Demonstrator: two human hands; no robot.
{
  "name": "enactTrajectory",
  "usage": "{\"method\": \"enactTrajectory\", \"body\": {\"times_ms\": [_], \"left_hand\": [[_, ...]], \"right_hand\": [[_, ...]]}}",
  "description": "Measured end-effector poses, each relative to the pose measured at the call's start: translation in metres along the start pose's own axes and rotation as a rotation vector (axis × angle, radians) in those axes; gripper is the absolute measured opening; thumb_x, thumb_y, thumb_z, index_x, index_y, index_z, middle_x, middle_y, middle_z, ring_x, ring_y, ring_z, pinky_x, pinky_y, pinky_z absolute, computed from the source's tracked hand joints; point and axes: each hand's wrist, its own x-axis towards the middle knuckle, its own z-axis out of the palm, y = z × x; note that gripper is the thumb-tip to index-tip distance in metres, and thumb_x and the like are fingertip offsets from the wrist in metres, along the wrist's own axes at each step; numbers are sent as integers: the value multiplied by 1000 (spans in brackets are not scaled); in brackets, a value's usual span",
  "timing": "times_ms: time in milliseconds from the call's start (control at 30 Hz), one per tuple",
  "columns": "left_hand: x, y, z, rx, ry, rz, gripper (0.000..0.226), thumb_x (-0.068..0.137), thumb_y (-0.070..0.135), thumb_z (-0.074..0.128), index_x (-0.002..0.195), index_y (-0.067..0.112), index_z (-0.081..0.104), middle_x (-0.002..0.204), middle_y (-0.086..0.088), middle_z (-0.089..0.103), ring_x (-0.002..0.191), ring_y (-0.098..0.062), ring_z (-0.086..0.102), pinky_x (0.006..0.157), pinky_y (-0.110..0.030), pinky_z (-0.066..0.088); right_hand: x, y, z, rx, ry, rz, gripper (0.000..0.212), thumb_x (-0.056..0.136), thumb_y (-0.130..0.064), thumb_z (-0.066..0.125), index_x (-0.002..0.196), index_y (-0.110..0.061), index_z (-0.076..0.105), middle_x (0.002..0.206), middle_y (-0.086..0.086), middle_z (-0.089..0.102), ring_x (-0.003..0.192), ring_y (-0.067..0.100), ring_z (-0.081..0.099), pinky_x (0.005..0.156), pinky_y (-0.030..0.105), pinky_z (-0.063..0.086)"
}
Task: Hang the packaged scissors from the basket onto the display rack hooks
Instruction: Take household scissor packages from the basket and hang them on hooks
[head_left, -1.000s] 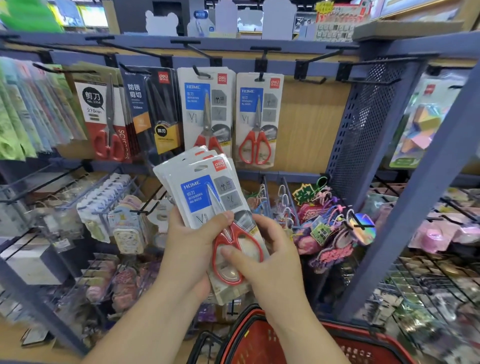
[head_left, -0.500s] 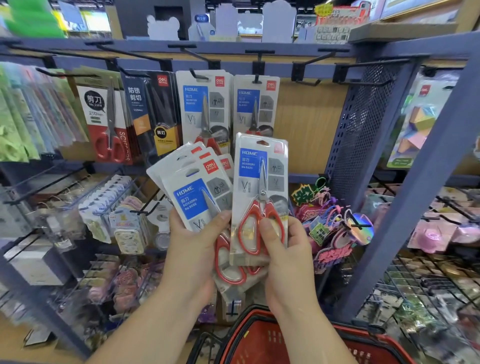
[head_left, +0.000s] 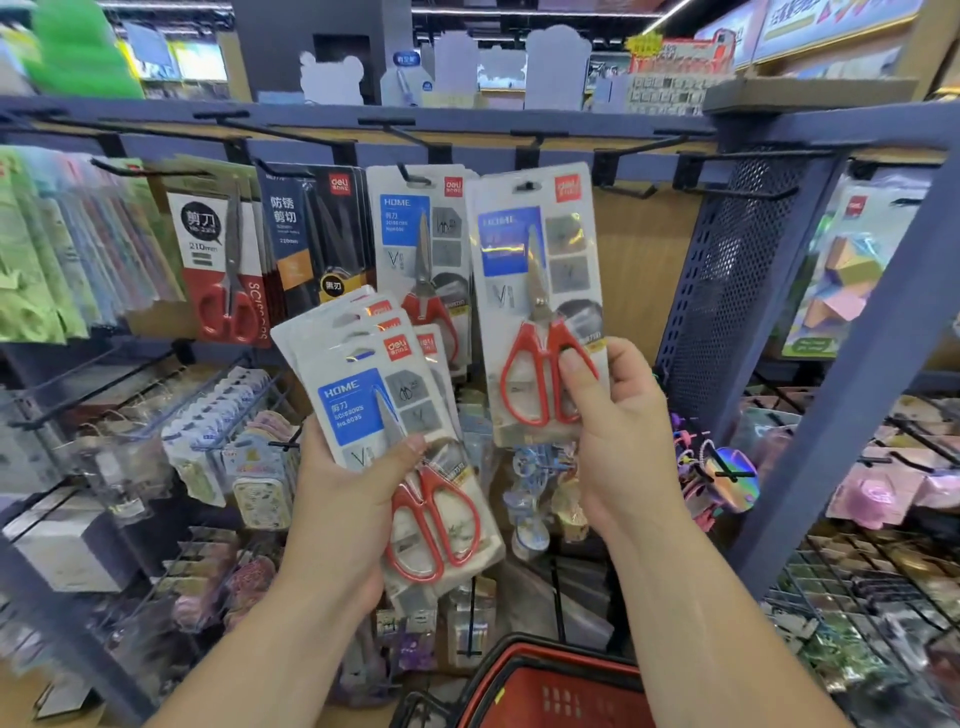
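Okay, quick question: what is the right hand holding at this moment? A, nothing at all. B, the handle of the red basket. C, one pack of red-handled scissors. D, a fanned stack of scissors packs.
C: the right hand pinches a single scissors pack by its lower end, with the thumb over the red handles, while the left hand holds the fanned stack.

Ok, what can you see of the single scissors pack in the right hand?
The pack is a pale card under clear plastic, with a blue label, a red logo top right and a hang slot top centre. Inside, red-handled scissors point their steel blades up. It stands nearly upright before the hung packs. The right hand pinches its lower right, thumb on a red handle.
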Motion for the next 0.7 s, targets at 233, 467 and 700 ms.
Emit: {"method": "enactTrajectory", "body": {"times_ms": [233,467,700], "left_hand": [[4,6,-4,-14,-5,-21,54,90,-5,74,132,24,57,119,-1,78,110,-29,75,99,-59,57],[6,6,-5,-42,-11,-19,53,89,-8,71,131,23,58,118,-3,78,109,-31,75,90,-50,62],[7,8,-3,-85,-45,-25,53,89,-8,71,130,22,58,120,-4,78,111,-32,74,96,-54,60]], "right_hand": [[27,12,12,-89,68,8,9,104,-11,63,96,-15,64,82,-2,70,74,11,66,66,27,56],[55,41,18,-351,227,17,20,99,-26,70,87,-11,64,80,-1,64,75,14,56,73,40,50],[96,50,21,-440,298,208,49,95,-43,72,133,-26,46,135,5,53,112,23,56,90,38,50]]}}
